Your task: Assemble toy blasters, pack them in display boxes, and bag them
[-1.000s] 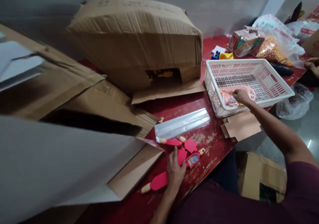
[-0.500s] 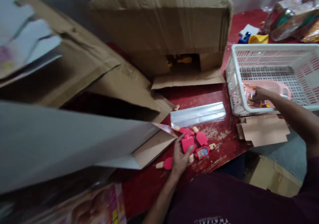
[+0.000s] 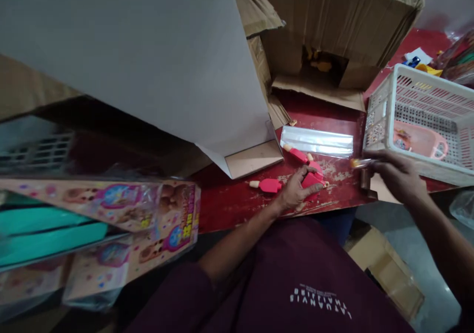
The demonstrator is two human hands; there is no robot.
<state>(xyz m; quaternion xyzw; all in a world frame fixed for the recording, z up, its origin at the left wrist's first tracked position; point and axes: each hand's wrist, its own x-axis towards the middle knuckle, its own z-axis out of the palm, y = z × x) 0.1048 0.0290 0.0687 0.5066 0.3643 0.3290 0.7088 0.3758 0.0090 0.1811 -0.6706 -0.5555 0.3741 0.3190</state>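
My left hand [image 3: 295, 189] is closed round a bright pink toy piece [image 3: 314, 179] above the red table. Close by lie more pink ice-lolly-shaped pieces with cream sticks: one piece [image 3: 269, 185] left of the hand, another [image 3: 296, 154] just beyond it. My right hand [image 3: 399, 174] pinches a small clear item with an orange end [image 3: 357, 163], blurred, in front of the crate. Inside the white plastic crate [image 3: 381, 101], a pink tray [image 3: 425, 143] contains small orange and clear items. Flat clear plastic bags [image 3: 318, 141] lie beyond the pink pieces.
A brown cardboard box [image 3: 333, 22] with a cut opening stands at the back, yellow pieces inside. Large white cardboard [image 3: 155, 61] rises on the left. Packaged toys [image 3: 174, 219] lie at lower left. A blue-and-yellow pair of objects sits behind the crate. Another carton [image 3: 385, 269] is below.
My right hand has come out of the pink tray, carrying a small orange-ended item toward the left hand. My left hand stays on the pink pieces. The view has shifted.
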